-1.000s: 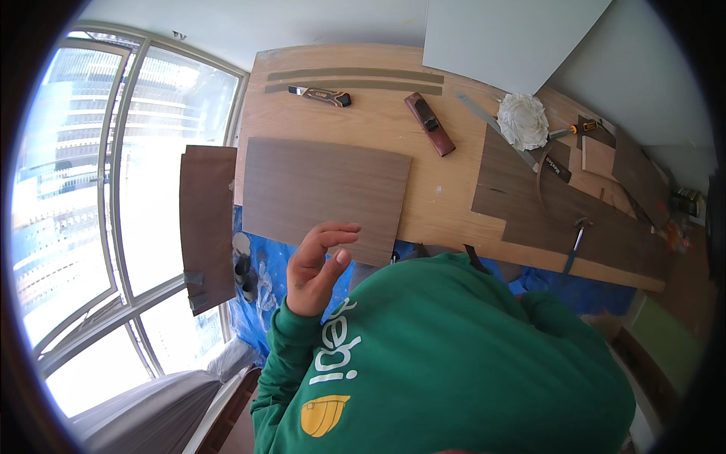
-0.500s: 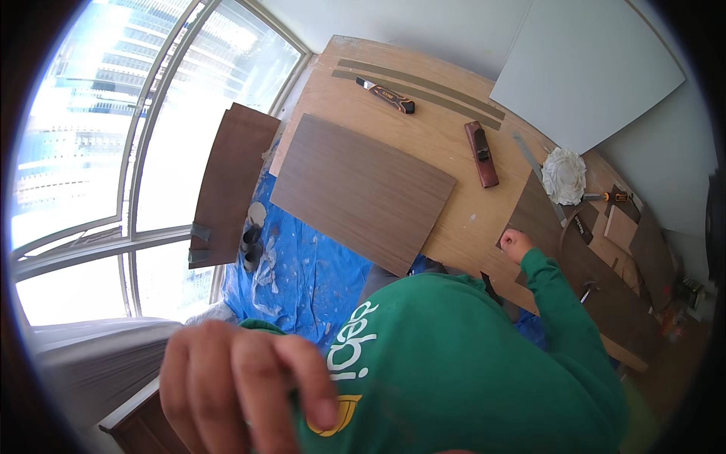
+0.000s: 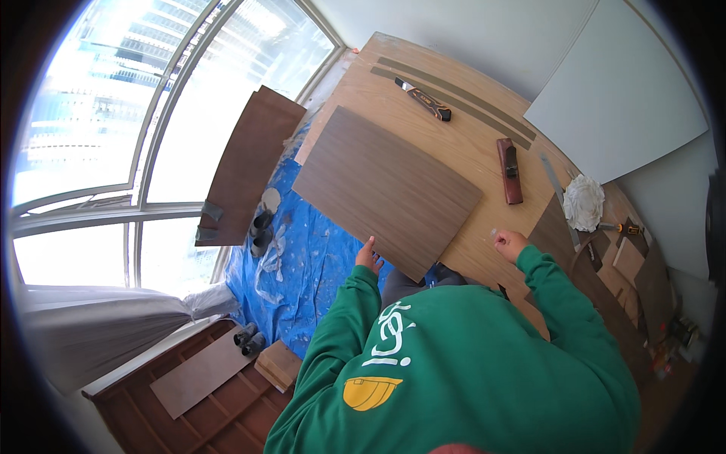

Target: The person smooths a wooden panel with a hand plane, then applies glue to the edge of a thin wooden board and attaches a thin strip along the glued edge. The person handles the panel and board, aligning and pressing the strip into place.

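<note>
A brown wood-grain board (image 3: 389, 189) lies on the wooden worktable (image 3: 473, 242), its near edge reaching over the table's front. My left hand (image 3: 369, 257) is at that near edge with its fingers stretched out and nothing held; whether the fingertips touch the board I cannot tell. Over the table, right of the board's corner, my right hand (image 3: 511, 244) is closed, and what its fingers hold, if anything, is hidden. Beyond it lies a reddish-brown hand plane (image 3: 510, 172). A black and orange utility knife (image 3: 425, 100) rests farther back.
Thin strips (image 3: 461, 102) lie along the table's back. At right are a crumpled white cloth (image 3: 583, 203), a metal ruler (image 3: 552, 175), a screwdriver (image 3: 622, 228) and wood offcuts (image 3: 622, 265). Blue sheeting (image 3: 310, 257) covers the floor; a brown panel (image 3: 249, 166) leans by the window.
My left hand has gone from close in front of the camera to the board's near edge. My right hand has shifted a little off the darker board, leftward over the table. The view has turned slightly.
</note>
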The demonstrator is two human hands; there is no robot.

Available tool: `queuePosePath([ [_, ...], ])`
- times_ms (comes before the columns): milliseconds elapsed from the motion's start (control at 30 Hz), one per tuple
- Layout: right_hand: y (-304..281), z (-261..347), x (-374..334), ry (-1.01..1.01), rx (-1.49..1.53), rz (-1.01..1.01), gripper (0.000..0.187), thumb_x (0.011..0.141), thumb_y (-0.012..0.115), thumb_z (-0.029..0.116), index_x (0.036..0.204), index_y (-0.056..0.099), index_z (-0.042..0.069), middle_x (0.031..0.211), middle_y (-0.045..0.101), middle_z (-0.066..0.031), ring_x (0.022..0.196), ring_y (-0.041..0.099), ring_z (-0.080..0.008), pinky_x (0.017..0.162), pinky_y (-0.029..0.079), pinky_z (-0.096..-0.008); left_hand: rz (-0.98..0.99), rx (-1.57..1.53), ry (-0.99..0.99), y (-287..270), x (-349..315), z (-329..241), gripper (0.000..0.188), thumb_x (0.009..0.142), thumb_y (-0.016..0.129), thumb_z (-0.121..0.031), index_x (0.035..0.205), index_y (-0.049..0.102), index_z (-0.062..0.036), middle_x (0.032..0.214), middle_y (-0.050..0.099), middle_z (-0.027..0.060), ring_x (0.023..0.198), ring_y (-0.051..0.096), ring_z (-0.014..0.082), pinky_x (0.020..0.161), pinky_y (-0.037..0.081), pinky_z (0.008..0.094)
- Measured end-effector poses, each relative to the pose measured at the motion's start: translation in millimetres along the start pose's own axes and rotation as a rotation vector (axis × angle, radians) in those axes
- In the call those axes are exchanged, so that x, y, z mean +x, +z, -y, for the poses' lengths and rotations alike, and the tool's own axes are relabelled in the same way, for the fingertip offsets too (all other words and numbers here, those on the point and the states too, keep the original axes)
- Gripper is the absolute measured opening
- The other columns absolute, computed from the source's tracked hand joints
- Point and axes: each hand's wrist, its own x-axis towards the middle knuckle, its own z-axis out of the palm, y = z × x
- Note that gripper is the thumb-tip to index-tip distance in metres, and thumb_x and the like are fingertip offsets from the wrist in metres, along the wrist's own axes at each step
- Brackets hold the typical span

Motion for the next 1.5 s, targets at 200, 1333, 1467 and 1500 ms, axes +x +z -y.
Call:
queuePosePath([
  [200,-5,-17,-16,0.073,0.003,-0.007,0.020,0.092,0.068,0.021,0.103,0.068,0.004,0.087,0.069,-0.0110,0.080,0.066,-0.0233,0.076,0.054,-0.0382,-0.020,-0.036,0.009,4,-22,-27,0.070,0.090,0.076,-0.045,0.140,0.049,-0.0046,0.131,0.062,0.0211,0.109,0.066,0.0313,0.091,0.053,0.0450],
  [1333,-49,509,122,-0.215,-0.685,-0.314,0.049,0.084,0.072,0.023,0.128,0.064,0.003,0.122,0.070,-0.0242,0.117,0.066,-0.0408,0.101,0.052,-0.0470,0.733,0.460,0.700,137,-84,-206,0.050,0.097,0.071,-0.038,0.125,0.061,0.0025,0.107,0.073,0.0100,0.093,0.071,0.0195,0.085,0.055,0.0361],
  [1467,-102,504,58,-0.320,-0.368,-0.273,0.055,0.083,0.077,0.021,0.130,0.063,-0.003,0.110,0.073,-0.0208,0.102,0.071,-0.0323,0.093,0.054,-0.0399,0.403,0.285,0.545,86,3,-255,0.061,0.099,0.068,-0.044,0.142,0.054,-0.0022,0.124,0.068,0.0075,0.115,0.064,0.0175,0.091,0.051,0.0363],
  [1500,-114,501,34,-0.307,-0.219,-0.255,0.051,0.083,0.078,0.019,0.127,0.064,-0.004,0.107,0.073,-0.0172,0.099,0.070,-0.0261,0.091,0.054,-0.0368,0.285,0.109,0.547,76,14,-281,0.079,0.099,0.063,-0.053,0.154,0.040,-0.0031,0.147,0.055,0.0127,0.134,0.054,0.0230,0.106,0.045,0.0426],
])
